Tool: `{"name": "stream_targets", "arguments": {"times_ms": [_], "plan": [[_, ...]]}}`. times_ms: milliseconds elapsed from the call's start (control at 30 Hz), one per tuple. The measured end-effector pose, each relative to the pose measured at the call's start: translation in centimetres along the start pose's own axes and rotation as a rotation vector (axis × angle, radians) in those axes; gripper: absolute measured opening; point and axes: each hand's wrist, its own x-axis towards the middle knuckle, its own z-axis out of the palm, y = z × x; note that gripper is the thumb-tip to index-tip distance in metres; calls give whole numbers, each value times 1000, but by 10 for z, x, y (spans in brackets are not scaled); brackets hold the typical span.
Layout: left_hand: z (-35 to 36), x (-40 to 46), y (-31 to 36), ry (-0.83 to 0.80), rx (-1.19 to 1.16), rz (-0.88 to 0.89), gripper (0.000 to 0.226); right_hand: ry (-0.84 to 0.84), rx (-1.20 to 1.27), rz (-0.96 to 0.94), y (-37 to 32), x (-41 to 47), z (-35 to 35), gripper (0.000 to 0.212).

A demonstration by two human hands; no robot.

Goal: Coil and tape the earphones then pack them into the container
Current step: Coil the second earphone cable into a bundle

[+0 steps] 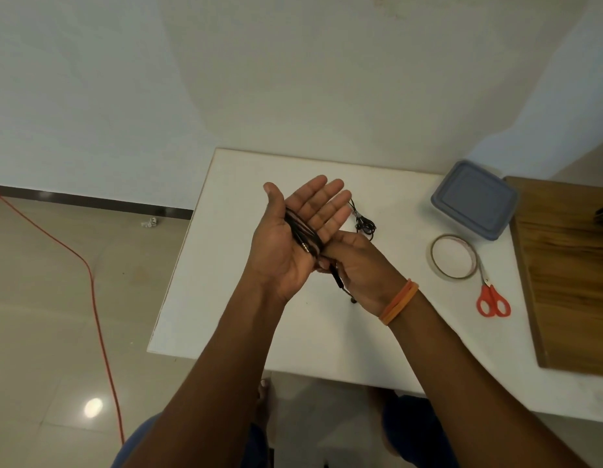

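Black earphone cable (303, 233) is wound in several loops across the palm of my left hand (293, 238), which is held palm up with straight fingers above the white table (246, 298). My right hand (357, 268) sits just under and right of it, fingers curled round the loose cable end with its inline remote (337, 278). Another coiled black earphone set (364, 222) lies on the table beyond my fingers. A grey lidded container (475, 199) stands at the back right. A clear tape roll (453, 255) lies in front of it.
Orange-handled scissors (492, 298) lie right of the tape roll. A wooden board (570, 265) covers the table's right side. An orange cord (90, 282) runs over the tiled floor on the left. My knees show below the table's front edge.
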Motion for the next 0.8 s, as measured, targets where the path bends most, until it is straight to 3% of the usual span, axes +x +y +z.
{"name": "stream_targets", "arguments": {"times_ms": [100,267,467,600,800], "plan": [[-4,2,4,21,24,48,76,-23,-40,38,-6,-4,0,23],[-9,5,8,124,102,134,67,-51,-412,11,-5,-6,7,29],[-16,8,13,265,253,222,56,-24,-570,-52,-10,-10,3,33],[-16,8,11,319,478,276,47,-40,-665,-105,-23,-13,-8,24],[-18,2,-3,204,1010,167,42,-103,-709,-161,-34,-19,-13,18]]}}
